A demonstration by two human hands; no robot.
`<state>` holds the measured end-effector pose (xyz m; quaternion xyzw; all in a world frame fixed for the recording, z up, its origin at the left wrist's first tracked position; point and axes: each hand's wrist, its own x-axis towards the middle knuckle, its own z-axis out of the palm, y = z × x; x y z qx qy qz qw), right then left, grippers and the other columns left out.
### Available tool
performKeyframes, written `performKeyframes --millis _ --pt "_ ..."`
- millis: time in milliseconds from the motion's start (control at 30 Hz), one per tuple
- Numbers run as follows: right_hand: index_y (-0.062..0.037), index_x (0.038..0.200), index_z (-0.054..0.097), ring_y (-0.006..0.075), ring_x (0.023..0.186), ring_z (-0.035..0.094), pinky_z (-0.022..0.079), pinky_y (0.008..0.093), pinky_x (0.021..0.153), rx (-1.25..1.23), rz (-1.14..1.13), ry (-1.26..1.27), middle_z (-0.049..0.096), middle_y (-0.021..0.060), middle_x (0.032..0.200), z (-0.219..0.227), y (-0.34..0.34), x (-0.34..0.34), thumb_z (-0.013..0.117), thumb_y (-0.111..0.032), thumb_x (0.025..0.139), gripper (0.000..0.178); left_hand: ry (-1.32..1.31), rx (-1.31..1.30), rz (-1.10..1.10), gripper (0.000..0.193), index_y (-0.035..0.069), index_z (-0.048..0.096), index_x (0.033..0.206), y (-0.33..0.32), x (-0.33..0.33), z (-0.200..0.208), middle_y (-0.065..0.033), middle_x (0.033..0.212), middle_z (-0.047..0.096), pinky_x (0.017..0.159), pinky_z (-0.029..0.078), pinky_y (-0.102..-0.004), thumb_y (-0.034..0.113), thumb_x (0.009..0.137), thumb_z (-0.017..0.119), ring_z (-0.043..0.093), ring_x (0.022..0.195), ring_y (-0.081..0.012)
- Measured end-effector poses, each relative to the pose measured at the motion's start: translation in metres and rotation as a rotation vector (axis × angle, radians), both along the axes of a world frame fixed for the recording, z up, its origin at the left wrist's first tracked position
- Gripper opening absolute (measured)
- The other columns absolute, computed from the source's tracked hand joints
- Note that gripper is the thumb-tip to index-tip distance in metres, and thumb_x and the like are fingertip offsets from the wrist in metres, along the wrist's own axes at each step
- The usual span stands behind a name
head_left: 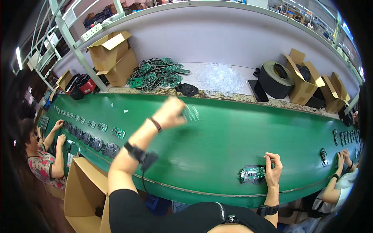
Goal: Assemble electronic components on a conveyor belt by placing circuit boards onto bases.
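My left hand (171, 112) is raised over the green conveyor belt (217, 132) and blurred by motion; it grips a small clear plastic part (190, 112). My right hand (273, 169) rests near the belt's front edge, fingers pinching the right side of a green circuit board on a black housing (252, 174). Both wrists wear black straps, and a cord hangs from the left one.
Behind the belt lie a pile of green circuit boards (157, 73), a heap of clear plastic parts (219, 77), a black tape roll (276, 79) and cardboard boxes (110, 54). Assembled boards (97, 141) line the belt at left. Other people's hands work at left (58, 134) and right (344, 157).
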<state>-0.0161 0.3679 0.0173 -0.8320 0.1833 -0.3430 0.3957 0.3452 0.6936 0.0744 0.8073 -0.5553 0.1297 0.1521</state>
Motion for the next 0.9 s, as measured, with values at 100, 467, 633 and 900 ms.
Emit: performKeyframes --millis 100,467,633,900 --pt "-0.0013 0.105 0.071 0.0181 0.081 0.061 0.048 0.0308 0.071 -0.042 0.029 -0.006 0.067 0.0082 0.09 0.015 0.005 0.001 0.063 -0.003 0.096 0.012 -0.27 -0.173 0.531 0.093 0.003 0.043 0.146 0.033 0.071 0.036 -0.023 0.148 0.044 0.114 0.036 -0.0507 0.041 0.074 0.086 0.041 0.136 -0.0403" --pt "-0.005 0.117 0.071 0.0234 0.09 0.068 0.056 0.0333 0.079 -0.07 0.529 -0.422 0.07 0.011 0.099 0.089 0.096 0.081 0.077 0.003 0.084 0.034 2.366 -1.558 -1.171 0.081 -0.002 0.03 0.156 -0.111 -0.145 0.061 -0.0158 0.166 0.028 0.128 0.02 -0.0456 0.062 0.105 0.033 0.023 0.155 -0.0284" --pt "-0.0053 0.113 0.072 0.0226 0.09 0.067 0.056 0.0328 0.077 -0.025 0.419 -0.5 0.068 0.0096 0.1 0.072 0.112 0.088 0.082 -0.002 0.081 0.034 2.506 -1.593 -1.128 0.085 -0.002 0.032 0.155 -0.122 -0.168 0.047 -0.0188 0.164 0.031 0.128 0.022 -0.0485 0.065 0.105 0.019 0.024 0.154 -0.0318" --pt "-0.0071 0.103 0.073 0.0205 0.09 0.068 0.057 0.0324 0.078 -0.112 0.393 -0.521 0.068 0.0076 0.097 0.055 0.115 0.081 0.086 -0.003 0.077 0.029 2.598 -1.775 -1.206 0.088 -0.001 0.035 0.153 -0.124 -0.181 0.031 -0.0211 0.164 0.03 0.128 0.022 -0.0492 0.069 0.103 0.017 0.023 0.155 -0.0333"
